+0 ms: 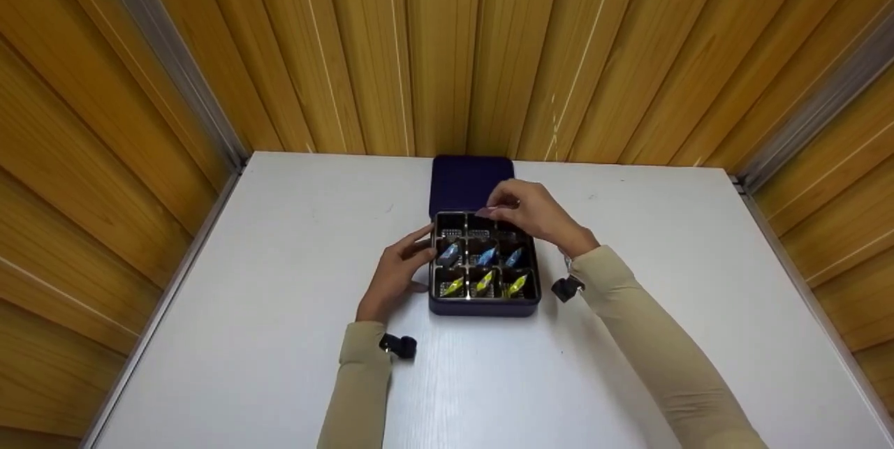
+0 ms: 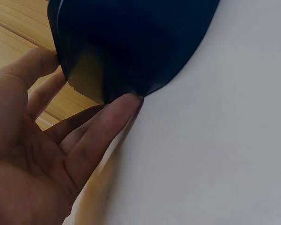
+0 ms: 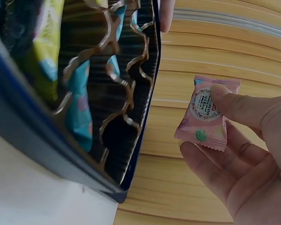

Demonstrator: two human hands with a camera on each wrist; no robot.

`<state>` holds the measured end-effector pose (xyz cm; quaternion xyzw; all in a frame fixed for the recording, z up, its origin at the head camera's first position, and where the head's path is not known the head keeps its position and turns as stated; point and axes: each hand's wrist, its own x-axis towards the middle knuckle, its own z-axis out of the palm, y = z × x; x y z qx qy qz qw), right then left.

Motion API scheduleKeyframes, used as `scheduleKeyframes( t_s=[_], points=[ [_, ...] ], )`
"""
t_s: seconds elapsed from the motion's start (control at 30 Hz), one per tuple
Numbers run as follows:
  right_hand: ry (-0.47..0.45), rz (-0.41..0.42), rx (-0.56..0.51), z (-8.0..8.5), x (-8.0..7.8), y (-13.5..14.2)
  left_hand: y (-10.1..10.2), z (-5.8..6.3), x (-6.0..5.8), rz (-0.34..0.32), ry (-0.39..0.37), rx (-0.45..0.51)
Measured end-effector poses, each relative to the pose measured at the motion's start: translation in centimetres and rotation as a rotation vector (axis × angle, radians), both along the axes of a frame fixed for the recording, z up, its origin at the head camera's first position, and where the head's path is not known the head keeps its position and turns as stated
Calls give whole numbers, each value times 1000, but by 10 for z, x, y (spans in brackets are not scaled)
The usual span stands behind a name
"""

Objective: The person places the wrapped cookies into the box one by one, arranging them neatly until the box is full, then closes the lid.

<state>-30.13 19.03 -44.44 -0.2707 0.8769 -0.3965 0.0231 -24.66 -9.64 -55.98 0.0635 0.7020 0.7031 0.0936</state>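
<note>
A dark blue tin (image 1: 483, 308) with a black divided insert lies with its lid (image 1: 471, 183) folded back behind it. Yellow-green wrapped candies (image 1: 517, 286) sit in the three front compartments, and blue ones (image 1: 486, 255) in the three middle ones. Ridged floor shows in the back row, whose right compartment is partly covered by my right hand. Between thumb and fingers, my right hand (image 1: 534, 215) pinches a pink wrapped candy (image 3: 206, 110) above the back row. My left hand (image 1: 394, 274) rests its extended fingers and thumb against the tin's left side.
The tin stands on a white table (image 1: 293, 281), close to the slatted wood-look wall (image 1: 440, 51) at the back. More such panels (image 1: 84, 156) rise at both sides. Each wrist carries a small black camera (image 1: 399, 346).
</note>
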Motion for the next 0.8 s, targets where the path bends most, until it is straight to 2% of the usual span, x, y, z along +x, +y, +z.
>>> scheduleKeyframes(
  t_s=[0.2, 0.4, 0.6, 0.8],
  points=[
    [10, 28, 37, 4, -7, -12, 0, -1, -1, -3, 0, -6],
    [-6, 83, 28, 6, -12, -22, 1, 1, 0, -1, -4, -15],
    [-42, 98, 51, 6, -16, -31, 1, 0, 0, -5, -2, -15],
    [-31, 131, 80, 3, -20, -41, 0, 1, 0, -2, 1, -31]
  ],
)
